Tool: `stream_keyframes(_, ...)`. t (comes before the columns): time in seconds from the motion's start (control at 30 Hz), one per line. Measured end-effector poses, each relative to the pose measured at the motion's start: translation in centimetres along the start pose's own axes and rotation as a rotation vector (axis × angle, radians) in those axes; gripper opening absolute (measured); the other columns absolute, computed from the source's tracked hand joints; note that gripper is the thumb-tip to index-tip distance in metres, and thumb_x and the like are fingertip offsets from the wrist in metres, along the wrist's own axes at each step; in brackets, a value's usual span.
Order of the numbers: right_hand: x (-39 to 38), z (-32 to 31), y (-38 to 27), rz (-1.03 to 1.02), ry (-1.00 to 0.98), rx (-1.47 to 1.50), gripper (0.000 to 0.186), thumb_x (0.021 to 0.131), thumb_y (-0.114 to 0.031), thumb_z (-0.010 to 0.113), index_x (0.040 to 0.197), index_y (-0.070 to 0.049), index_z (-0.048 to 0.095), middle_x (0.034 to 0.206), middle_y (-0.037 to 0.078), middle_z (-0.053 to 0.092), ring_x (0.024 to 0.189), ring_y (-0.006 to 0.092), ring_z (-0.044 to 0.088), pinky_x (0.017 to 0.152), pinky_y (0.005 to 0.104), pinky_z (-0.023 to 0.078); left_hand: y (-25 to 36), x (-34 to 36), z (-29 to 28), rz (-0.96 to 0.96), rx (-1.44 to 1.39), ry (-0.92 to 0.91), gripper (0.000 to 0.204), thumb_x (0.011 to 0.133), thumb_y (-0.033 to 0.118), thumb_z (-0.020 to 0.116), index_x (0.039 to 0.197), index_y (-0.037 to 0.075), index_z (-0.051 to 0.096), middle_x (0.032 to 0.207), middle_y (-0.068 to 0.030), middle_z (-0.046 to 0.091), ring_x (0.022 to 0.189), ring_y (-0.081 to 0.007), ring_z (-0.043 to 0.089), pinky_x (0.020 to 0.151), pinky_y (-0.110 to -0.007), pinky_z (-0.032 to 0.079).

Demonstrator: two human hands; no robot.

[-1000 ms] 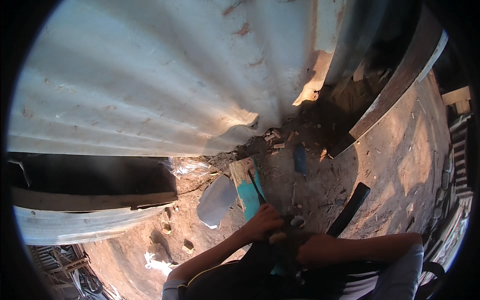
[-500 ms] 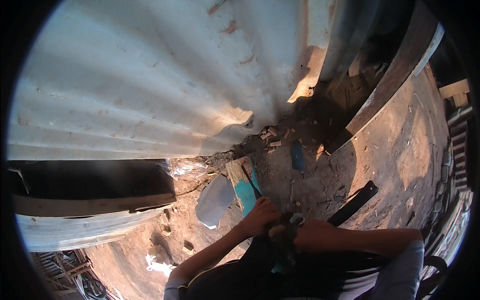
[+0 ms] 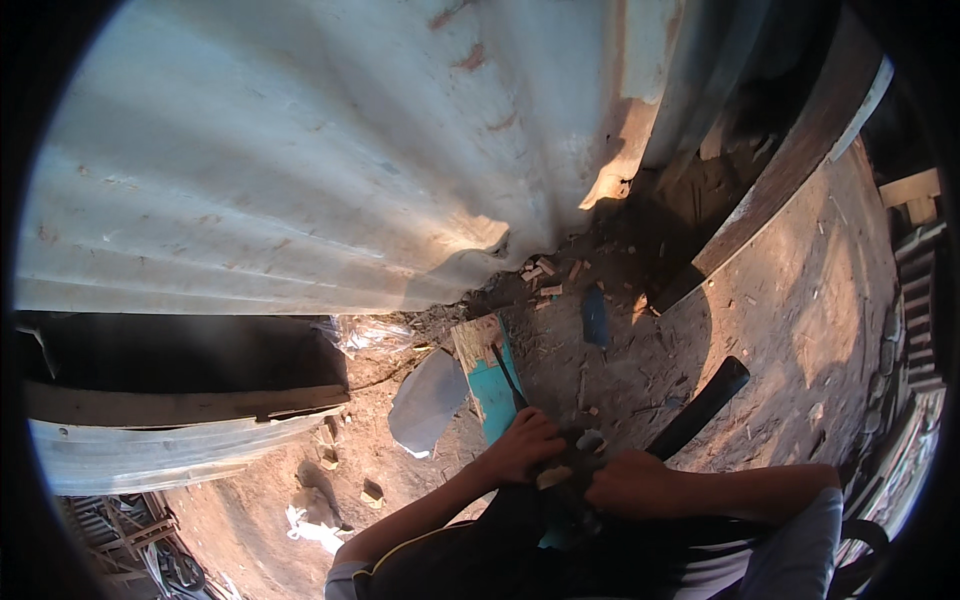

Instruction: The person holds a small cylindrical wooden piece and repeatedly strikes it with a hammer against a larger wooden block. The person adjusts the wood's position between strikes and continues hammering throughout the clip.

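Slim dark rod (image 3: 507,375) juts beyond left hand (image 3: 532,442); fingers clamped round near end, sound hold. Probably stiff, light. Right hand (image 3: 630,486) curled; shaded, cannot tell whether fingers grip. Thick dark bar (image 3: 700,410) beyond, likely heavier.

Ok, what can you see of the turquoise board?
The turquoise board looks like flat, straight-edged painted wood, with worn, bare tan wood at its far end. It runs diagonally from upper left toward the person, in front of the corrugated sheet. Its near end is hidden behind the left hand. A thin dark rod crosses in front; contact is unclear.
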State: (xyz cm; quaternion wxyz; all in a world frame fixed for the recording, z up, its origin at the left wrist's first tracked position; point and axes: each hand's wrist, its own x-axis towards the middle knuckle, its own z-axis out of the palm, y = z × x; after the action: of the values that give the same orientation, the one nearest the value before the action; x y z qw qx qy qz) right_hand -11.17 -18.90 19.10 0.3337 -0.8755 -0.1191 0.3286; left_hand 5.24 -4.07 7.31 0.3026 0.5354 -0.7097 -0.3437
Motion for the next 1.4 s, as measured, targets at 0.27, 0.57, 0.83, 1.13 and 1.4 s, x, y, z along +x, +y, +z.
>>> stream_keyframes(0.27,-1.0,-0.3,-0.2,-0.091,-0.135,0.123,0.010,0.077,-0.017,0.062,0.077,-0.008,0.066,0.073,0.012,0.066,0.073,0.0307,0.069,0.058,0.0427,0.055,0.1,0.1,0.0,-0.005,-0.024,0.000,0.032,0.075,0.033,0.069,0.088,0.007,0.055,0.087,-0.0097,0.050,0.093,-0.0289,0.048,0.093,-0.043,0.033)
stream_keyframes(0.57,-0.8,2.3,0.4,-0.102,-0.031,0.049,0.013,0.078,-0.019,0.061,0.074,-0.008,0.066,0.072,0.011,0.066,0.071,0.0306,0.068,0.057,0.0425,0.054,-0.5,0.0,0.6,-0.018,0.027,0.022,0.032,0.074,0.034,0.069,0.089,0.008,0.056,0.087,-0.0089,0.050,0.095,-0.0275,0.049,0.096,-0.045,0.031)
stream_keyframes(0.83,0.4,2.2,0.6,-0.047,0.005,0.044,0.010,0.075,-0.016,0.062,0.078,-0.009,0.068,0.076,0.013,0.067,0.072,0.0304,0.068,0.060,0.0424,0.055,-1.0,0.1,0.4,-0.040,0.033,0.033,0.033,0.072,0.030,0.069,0.092,0.007,0.056,0.089,-0.0102,0.049,0.098,-0.0304,0.048,0.101,-0.048,0.027)
stream_keyframes(1.13,0.1,0.3,0.3,0.024,-0.145,0.076,0.018,0.080,-0.025,0.061,0.080,-0.008,0.067,0.075,0.013,0.067,0.074,0.0335,0.068,0.062,0.0440,0.055,-0.2,0.5,-1.3,-0.012,-0.022,0.080,0.033,0.073,0.031,0.070,0.087,0.006,0.054,0.086,-0.0105,0.048,0.095,-0.0310,0.048,0.098,-0.047,0.030)
stream_keyframes(1.4,-1.3,-5.7,0.2,0.002,-0.218,0.239,0.031,0.087,-0.038,0.058,0.091,-0.009,0.068,0.082,0.016,0.067,0.084,0.0358,0.067,0.070,0.0464,0.054,-0.5,0.2,-2.4,0.008,-0.061,0.095,0.031,0.069,0.026,0.074,0.084,0.008,0.054,0.084,-0.0090,0.048,0.093,-0.0301,0.048,0.097,-0.046,0.031)
